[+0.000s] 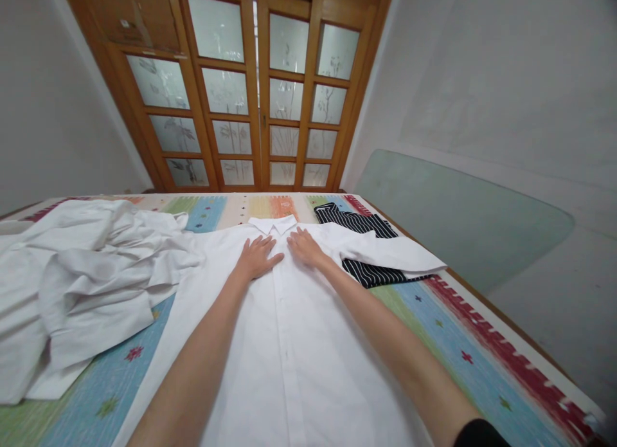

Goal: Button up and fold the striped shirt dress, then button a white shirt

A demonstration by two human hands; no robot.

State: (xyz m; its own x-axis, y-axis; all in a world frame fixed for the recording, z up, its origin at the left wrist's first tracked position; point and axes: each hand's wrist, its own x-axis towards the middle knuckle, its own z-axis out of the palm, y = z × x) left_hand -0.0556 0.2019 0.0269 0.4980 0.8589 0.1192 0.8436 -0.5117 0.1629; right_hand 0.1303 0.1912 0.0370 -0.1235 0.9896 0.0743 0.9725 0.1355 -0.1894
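Note:
A white button-up shirt lies front side up, its collar at the far end and its button strip running toward me. My left hand rests flat on the chest just left of the strip, fingers spread. On the other side of the strip, my right hand lies on the cloth below the collar, fingers stretched out. Neither hand grips anything. The shirt's right-hand sleeve reaches out over a folded black garment with white stripes. Its other sleeve cannot be told apart from the white cloth at left.
A heap of crumpled white clothing lies on the left. Beneath everything is a colourful striped cover with stars. A pale green glass-like panel leans at the right wall. Wooden doors with frosted panes stand beyond the far edge.

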